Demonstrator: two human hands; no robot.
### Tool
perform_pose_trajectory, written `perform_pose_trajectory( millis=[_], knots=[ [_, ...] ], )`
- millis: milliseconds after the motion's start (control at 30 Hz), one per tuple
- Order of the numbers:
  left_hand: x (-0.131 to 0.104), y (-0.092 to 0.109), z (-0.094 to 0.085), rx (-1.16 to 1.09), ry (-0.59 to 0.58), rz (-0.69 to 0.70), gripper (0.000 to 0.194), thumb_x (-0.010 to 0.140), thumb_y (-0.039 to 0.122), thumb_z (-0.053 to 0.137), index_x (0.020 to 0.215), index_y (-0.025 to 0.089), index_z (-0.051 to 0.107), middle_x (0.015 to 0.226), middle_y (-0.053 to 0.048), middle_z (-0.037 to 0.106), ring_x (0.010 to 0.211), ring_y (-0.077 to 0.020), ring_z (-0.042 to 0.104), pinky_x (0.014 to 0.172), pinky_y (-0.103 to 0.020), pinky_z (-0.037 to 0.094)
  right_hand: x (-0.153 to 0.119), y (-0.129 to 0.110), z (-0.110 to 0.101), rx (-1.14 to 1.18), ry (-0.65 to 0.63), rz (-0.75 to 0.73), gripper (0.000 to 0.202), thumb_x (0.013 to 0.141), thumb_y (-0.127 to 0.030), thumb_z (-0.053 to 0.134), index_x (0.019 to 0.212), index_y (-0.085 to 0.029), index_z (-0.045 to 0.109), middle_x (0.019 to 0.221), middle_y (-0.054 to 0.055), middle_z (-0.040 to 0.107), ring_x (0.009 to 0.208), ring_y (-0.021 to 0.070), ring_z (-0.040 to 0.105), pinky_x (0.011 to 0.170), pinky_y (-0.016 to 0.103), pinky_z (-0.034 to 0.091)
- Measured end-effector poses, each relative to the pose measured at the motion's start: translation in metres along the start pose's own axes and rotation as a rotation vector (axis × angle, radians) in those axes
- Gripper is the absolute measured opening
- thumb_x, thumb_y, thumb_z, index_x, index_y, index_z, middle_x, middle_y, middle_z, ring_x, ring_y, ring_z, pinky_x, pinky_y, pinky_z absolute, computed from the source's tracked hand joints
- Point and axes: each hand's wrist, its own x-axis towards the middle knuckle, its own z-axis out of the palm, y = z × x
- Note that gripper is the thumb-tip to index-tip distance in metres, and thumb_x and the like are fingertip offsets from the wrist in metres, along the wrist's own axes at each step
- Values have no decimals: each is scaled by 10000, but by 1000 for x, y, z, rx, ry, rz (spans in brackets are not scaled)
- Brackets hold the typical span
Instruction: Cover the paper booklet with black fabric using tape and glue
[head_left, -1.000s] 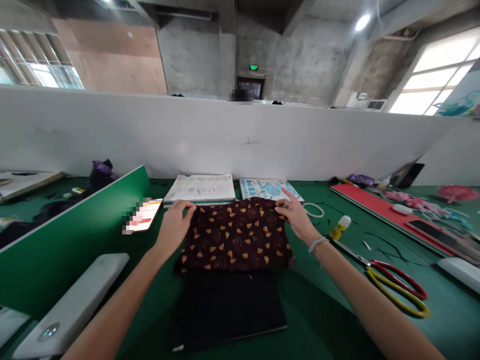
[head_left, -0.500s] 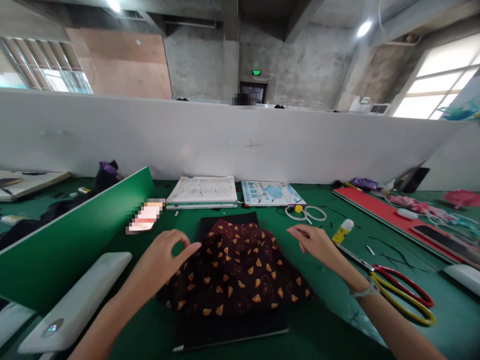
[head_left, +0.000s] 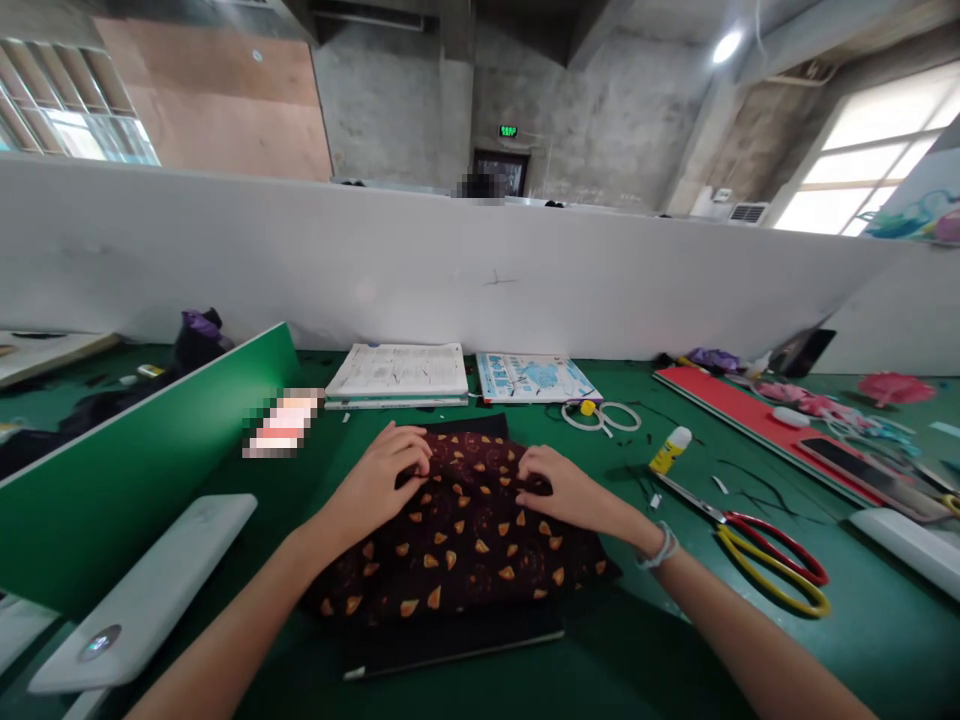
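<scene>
Dark maroon cloth (head_left: pixel 480 545) with small orange prints lies bunched over a flat black piece (head_left: pixel 450 650) on the green table. My left hand (head_left: pixel 394 470) pinches the cloth at its upper left edge, thumb against curled fingers. At the upper right edge, my right hand (head_left: pixel 559 485) pinches the same cloth between thumb and fingers. A pale band circles my right wrist. Scissors (head_left: pixel 772 560) with one red and one yellow handle rest to the right of my right forearm, near a yellow glue stick (head_left: pixel 670 450).
A green divider (head_left: pixel 172 440) and a long white device (head_left: pixel 150 600) stand on the left. Behind the cloth lie a paper stack (head_left: pixel 397 372), a blue-white book (head_left: pixel 536 378) and white rings (head_left: pixel 621 417). To the right sits a red board (head_left: pixel 720 410) with a phone.
Both hands have moved inward onto the cloth and closed on its upper edges; before, they hovered apart from it on either side. The view has shifted slightly.
</scene>
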Motion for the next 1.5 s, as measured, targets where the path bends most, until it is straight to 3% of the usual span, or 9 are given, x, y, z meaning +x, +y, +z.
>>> perform_pose_trajectory(
  millis=[100, 200, 400, 567, 800, 967, 1167, 1367, 1500],
  knots=[
    [0, 1, -7, -60, 15, -82, 137, 775, 87, 441, 754, 215, 484, 966, -2, 659, 1023, -179, 607, 965, -381, 430, 1, 2, -2, 161, 133, 75, 141, 814, -226, 592, 806, -216, 452, 937, 31, 607, 873, 181, 555, 800, 339, 432],
    [3, 3, -7, -66, -52, -234, 153, 764, 96, 433, 813, 222, 506, 854, 9, 669, 803, -164, 637, 754, -309, 478, 4, -3, 0, 387, 202, 98, 201, 791, -226, 603, 803, -229, 402, 981, 32, 617, 934, 184, 582, 841, 351, 442],
    [31, 23, 2, -261, -154, -287, 382, 877, 463, 513, 1201, 266, 559, 1101, -34, 697, 1033, -234, 642, 909, -360, 472, 5, -13, -1, 683, 199, 52, 502, 703, -243, 737, 1155, -240, 519, 1087, 40, 616, 1032, 187, 566, 954, 373, 405],
    [46, 31, 25, -419, -61, -146, 395, 806, 412, 642, 1169, 260, 609, 1186, -15, 668, 1105, -223, 612, 1013, -364, 441, 4, -7, -12, 911, 211, 149, 594, 638, -226, 774, 1186, -286, 556, 1119, 15, 627, 1009, 175, 595, 962, 372, 427],
    [26, 24, 43, -511, -94, -128, 358, 822, 274, 590, 1176, 236, 625, 1233, -30, 657, 1131, -195, 616, 1012, -362, 467, 2, 30, -27, 812, 356, 305, 425, 709, -346, 734, 1088, -220, 591, 990, 46, 658, 944, 184, 600, 822, 323, 467],
    [22, 34, 36, -505, -176, -34, 253, 844, 206, 537, 1015, 264, 715, 1061, 6, 733, 1031, -176, 666, 991, -368, 485, 3, 23, -18, 719, 206, 344, 398, 819, -519, 597, 1037, -191, 655, 923, 62, 692, 883, 202, 622, 814, 372, 475],
    [24, 30, 31, -441, 4, 12, 252, 873, 228, 537, 1041, 254, 722, 1069, -9, 733, 1037, -184, 668, 980, -352, 503, 1, -8, -9, 737, 34, 292, 338, 710, -413, 746, 994, -233, 713, 1088, 27, 693, 1015, 214, 605, 950, 381, 443],
    [24, 16, 30, -360, 109, -73, 253, 869, 262, 560, 1064, 244, 721, 1093, -1, 726, 1077, -187, 652, 981, -322, 505, 2, 2, -8, 870, 176, 315, 541, 711, -320, 722, 1231, -270, 580, 1012, 10, 694, 925, 180, 646, 880, 353, 493],
    [24, 15, 32, -342, 114, -40, 268, 878, 256, 544, 1085, 251, 713, 1107, 1, 722, 1084, -187, 649, 992, -335, 499, 1, -1, -12, 882, 216, 339, 546, 741, -416, 708, 1252, -269, 587, 967, 17, 701, 923, 188, 644, 856, 348, 494]
  ],
)
